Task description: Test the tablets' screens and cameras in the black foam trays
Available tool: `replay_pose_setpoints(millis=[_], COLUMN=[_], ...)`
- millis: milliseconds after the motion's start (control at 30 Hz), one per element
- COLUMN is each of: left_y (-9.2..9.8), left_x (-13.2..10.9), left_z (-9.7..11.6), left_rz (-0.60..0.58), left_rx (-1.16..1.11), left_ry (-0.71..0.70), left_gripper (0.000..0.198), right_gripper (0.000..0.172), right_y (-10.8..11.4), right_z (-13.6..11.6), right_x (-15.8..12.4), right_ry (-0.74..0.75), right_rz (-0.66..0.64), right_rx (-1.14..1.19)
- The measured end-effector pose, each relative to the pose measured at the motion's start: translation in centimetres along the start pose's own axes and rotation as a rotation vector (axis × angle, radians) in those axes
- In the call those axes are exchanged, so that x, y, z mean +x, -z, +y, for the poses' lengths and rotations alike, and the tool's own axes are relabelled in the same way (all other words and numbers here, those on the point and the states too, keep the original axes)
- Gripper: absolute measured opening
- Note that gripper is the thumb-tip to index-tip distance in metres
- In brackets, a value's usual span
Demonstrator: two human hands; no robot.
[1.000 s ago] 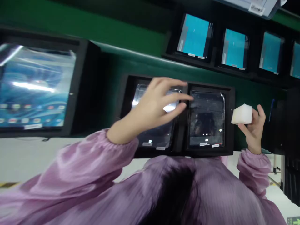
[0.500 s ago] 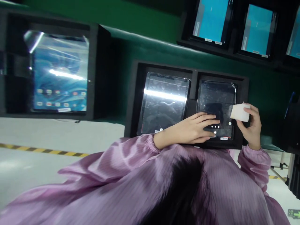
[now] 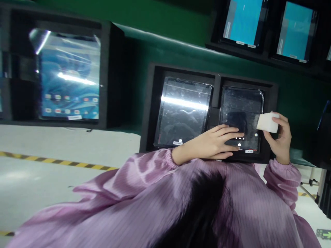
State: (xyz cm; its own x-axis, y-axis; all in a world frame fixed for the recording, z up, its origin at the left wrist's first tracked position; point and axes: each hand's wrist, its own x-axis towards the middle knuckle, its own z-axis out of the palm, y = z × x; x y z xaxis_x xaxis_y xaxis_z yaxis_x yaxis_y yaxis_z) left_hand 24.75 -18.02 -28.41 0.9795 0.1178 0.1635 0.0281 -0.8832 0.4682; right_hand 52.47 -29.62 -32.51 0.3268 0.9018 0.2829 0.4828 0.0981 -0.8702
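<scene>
A white block (image 3: 268, 122), squarish and faintly yellowed at its left end, is showing over the right side of a dark-screened tablet (image 3: 238, 103), the right hand (image 3: 281, 139) clamping it in its grip. The left hand (image 3: 216, 142) is lying, fingers apart, over the tablet's lower left corner, perhaps touching. A black tray (image 3: 217, 91) is sitting along the green tabletop's (image 3: 181, 57) near edge; pale floor (image 3: 38, 186) is showing beyond.
</scene>
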Motion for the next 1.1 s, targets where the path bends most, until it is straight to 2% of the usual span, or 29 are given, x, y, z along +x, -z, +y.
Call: replay_pose_setpoints(millis=[267,467,533,600,667,733,800,867,933,1033,1100], left_y=[-0.4,-1.0,-1.5,-1.7,-1.2,0.2,2.5,5.2,7.7,10.0,10.5], left_x=[-0.3,0.1,0.5,0.9,1.6,2.6,4.2,6.3,9.0,13.0,15.0], left_z=[-0.3,-0.4,-0.5,-0.9,-2.0,-4.2,-7.6,-12.0,-16.7,-22.8,-25.5], left_rz=[0.048,-0.010,-0.044,-0.048,-0.022,0.029,0.116,0.242,0.342,0.281,0.234], left_rx=[0.029,0.014,0.037,0.073,0.122,0.197,0.275,0.319,0.318,0.309,0.328], left_ry=[-0.043,-0.042,-0.002,0.043,0.075,0.100,0.169,0.294,0.421,0.472,0.556], left_gripper=[0.028,0.034,0.050,0.071,0.083,0.079,0.063,0.045,0.038,0.040,0.042], right_gripper=[0.036,0.036,0.039,0.047,0.052,0.051,0.052,0.056,0.062,0.069,0.071], right_y=[0.0,-0.2,0.5,2.1,4.5,6.9,8.9,10.1,10.5,10.6,10.7], right_z=[0.0,-0.6,-0.6,-0.6,-0.5,-0.5,-0.5,-0.3,0.3,2.5,4.6], right_x=[0.0,-0.1,-0.1,-0.2,-0.2,0.0,0.3,1.2,2.9,7.7,11.8], right_ry=[0.000,-0.001,0.042,0.052,-0.021,-0.145,-0.245,-0.284,-0.313,-0.452,-0.534], right_rz=[0.005,0.000,0.085,0.274,0.448,0.479,0.399,0.321,0.260,0.153,0.144], right_rx=[0.005,0.005,0.041,0.020,-0.137,-0.395,-0.594,-0.653,-0.619,-0.544,-0.547])
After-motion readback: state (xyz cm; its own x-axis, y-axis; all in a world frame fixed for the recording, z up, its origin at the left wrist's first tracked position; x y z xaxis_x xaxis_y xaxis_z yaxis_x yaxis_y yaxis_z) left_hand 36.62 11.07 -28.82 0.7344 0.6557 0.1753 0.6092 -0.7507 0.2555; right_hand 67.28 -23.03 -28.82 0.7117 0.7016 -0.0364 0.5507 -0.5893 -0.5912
